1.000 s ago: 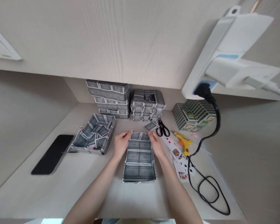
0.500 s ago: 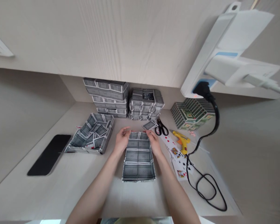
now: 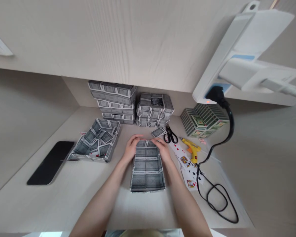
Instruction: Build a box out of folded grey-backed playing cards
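Observation:
A long open tray made of grey-backed playing cards (image 3: 146, 168) lies in front of me, its low walls standing up around a flat card bottom. Both hands hold its far end. My left hand (image 3: 132, 146) is wrapped round the far left corner, with fingertips bent over the back wall. Around the far right corner curls my right hand (image 3: 161, 147), its fingers also behind the back wall. The undersides of the fingers are hidden. A single loose card (image 3: 158, 132) rests just beyond my right hand, beside black-handled scissors (image 3: 171, 135).
Left stands another card tray (image 3: 111, 154) with loose cards inside; a black phone (image 3: 50, 163) lies beyond it. Card boxes (image 3: 113, 95) are stacked behind. Right are a yellow glue gun (image 3: 192, 149), face-up cards (image 3: 185, 161), a black cable (image 3: 222, 212) and a power strip (image 3: 214, 69) overhead.
Both hands have shifted slightly inward along the tray's back wall, fingers closer together. The tray has barely moved. The view has tilted a little.

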Motion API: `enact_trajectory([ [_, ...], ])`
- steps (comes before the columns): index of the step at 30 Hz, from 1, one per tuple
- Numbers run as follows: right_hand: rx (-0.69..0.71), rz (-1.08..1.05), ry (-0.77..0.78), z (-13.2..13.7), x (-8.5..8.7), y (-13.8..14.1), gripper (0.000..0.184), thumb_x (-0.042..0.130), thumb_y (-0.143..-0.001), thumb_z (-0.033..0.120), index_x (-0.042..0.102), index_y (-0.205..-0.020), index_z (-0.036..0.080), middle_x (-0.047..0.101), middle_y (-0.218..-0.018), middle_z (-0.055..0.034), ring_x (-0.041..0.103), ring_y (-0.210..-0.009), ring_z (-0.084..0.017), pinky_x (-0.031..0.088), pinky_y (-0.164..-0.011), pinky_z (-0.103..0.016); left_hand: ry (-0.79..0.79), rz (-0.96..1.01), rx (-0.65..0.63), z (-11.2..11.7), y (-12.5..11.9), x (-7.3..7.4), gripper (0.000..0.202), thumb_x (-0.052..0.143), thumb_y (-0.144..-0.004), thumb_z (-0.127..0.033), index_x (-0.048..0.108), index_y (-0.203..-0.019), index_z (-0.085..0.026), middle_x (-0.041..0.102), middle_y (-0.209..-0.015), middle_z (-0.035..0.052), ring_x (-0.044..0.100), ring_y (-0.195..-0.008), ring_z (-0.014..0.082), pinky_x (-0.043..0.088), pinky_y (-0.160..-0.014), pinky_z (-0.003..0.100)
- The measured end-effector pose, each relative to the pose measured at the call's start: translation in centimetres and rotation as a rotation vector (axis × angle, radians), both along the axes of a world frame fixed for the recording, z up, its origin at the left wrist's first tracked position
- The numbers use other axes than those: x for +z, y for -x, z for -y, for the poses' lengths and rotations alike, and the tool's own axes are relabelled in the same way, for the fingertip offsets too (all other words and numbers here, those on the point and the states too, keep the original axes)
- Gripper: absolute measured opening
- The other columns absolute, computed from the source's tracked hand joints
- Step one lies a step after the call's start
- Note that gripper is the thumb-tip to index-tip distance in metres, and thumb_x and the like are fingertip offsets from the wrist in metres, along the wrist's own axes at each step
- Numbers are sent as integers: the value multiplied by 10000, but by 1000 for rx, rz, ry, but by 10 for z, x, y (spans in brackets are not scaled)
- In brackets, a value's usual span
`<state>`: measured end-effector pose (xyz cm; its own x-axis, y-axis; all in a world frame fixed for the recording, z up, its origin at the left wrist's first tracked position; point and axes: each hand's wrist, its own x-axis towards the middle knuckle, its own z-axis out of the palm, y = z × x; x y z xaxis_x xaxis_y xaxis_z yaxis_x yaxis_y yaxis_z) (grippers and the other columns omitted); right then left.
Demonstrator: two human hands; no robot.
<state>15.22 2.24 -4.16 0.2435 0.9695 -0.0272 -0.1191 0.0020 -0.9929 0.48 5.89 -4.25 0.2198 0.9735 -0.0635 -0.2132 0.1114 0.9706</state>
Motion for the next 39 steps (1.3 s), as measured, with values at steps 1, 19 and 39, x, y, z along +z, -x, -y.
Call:
enact_trajectory([
  [1, -2, -1, -7, -1, 1, 0, 147, 577, -665, 351, 631, -686, 216, 623, -704, 17, 542, -681, -162, 391, -653, -274, -2, 9, -5, -1, -1, 0, 269, 452, -745, -339, 568, -932, -183, 675, -770, 19, 611, -757, 177, 449, -686, 285],
  [19, 82, 32, -114, 10, -3, -6, 272, 518, -714, 402, 626, -903, 239, 629, -961, -13, 535, -914, -199, 381, -824, -320, -151, -85, -114, 6, 16, 2, 313, 569, -677, -329, 629, -942, -173, 638, -1000, 53, 544, -973, 220, 380, -874, 317],
  [39, 55, 138, -107, 3, -4, -5, 317, 373, -795, 405, 649, -806, 249, 642, -894, -16, 547, -834, -195, 390, -724, -301, -147, -150, -37, 0, 12, 2, 299, 450, -754, -363, 679, -773, -171, 670, -836, 35, 576, -835, 186, 407, -792, 280],
])
